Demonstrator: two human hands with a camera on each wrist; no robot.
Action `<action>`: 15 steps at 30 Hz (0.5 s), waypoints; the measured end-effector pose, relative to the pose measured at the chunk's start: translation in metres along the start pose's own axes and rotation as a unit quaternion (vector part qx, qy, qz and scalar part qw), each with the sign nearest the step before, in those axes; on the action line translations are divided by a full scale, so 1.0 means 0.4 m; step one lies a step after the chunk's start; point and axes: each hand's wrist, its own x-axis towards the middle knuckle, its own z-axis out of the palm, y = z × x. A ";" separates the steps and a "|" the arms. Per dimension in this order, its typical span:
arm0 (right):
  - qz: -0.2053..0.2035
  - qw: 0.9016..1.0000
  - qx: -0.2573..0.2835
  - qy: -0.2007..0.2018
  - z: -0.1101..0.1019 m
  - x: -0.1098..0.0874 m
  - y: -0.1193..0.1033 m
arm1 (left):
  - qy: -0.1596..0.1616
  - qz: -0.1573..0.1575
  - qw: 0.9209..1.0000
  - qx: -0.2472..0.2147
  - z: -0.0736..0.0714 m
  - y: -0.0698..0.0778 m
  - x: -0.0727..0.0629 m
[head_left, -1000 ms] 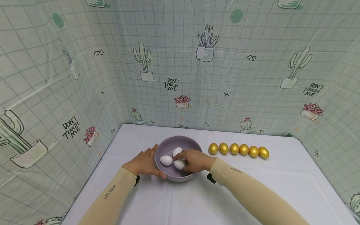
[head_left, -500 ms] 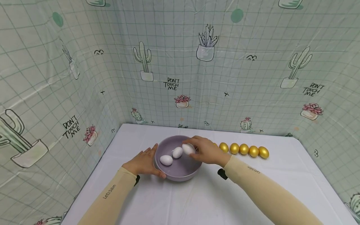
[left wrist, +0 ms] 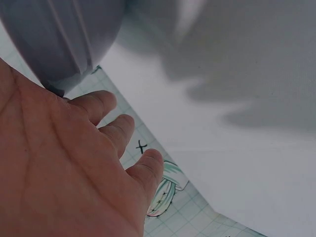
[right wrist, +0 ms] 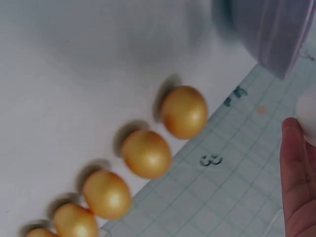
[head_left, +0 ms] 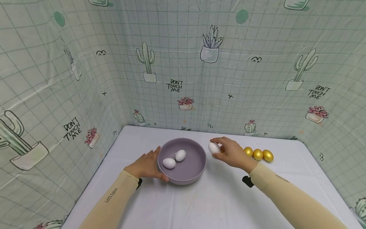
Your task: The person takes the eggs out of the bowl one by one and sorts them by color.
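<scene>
- The right hand [head_left: 233,152] has its grip closed round a white egg [head_left: 213,148], with the thumb on the near side and a finger curled over the far side.
- That egg is off the bowl's right side, above the worktop [head_left: 183,206] and apart from the bowl.
- The left hand [head_left: 147,163] is at the bowl's left side; its grip is wide, thumb and fingers spread, with the thumb at the near part of the rim. It holds no egg.
- The bowl [head_left: 190,165] is round and purple, and sits upright on the white worktop.
- Inside it lie 2 more white eggs: the left egg [head_left: 169,163] on its side near the left wall, and the right egg [head_left: 180,155] just beside it, a little farther back.
- To the right of the bowl, gold eggs [head_left: 258,154] lie in a row on the worktop. From the head, 3 show beyond the right hand, which covers part of the row; the right wrist view shows 5, the last cut off by the picture's edge.
- Beige sleeves [head_left: 278,190] cover both forearms, and a small black object [head_left: 247,181] shows under the right wrist.
- Behind stands a grid-patterned sheet [head_left: 234,79] printed with potted cacti and the words "DON'T TOUCH ME".
</scene>
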 end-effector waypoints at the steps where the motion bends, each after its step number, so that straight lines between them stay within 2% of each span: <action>1: 0.005 1.000 -0.003 0.001 -0.001 -0.007 0.010 | -0.001 0.000 1.000 0.000 0.000 0.001 0.000; 9: 0.044 0.998 -0.033 -0.032 0.011 -0.055 0.084 | 0.001 0.005 1.000 -0.004 0.001 -0.001 0.002; 15: 0.037 0.996 -0.070 -0.036 0.032 -0.075 0.118 | 0.004 0.005 1.000 -0.006 0.003 -0.002 0.001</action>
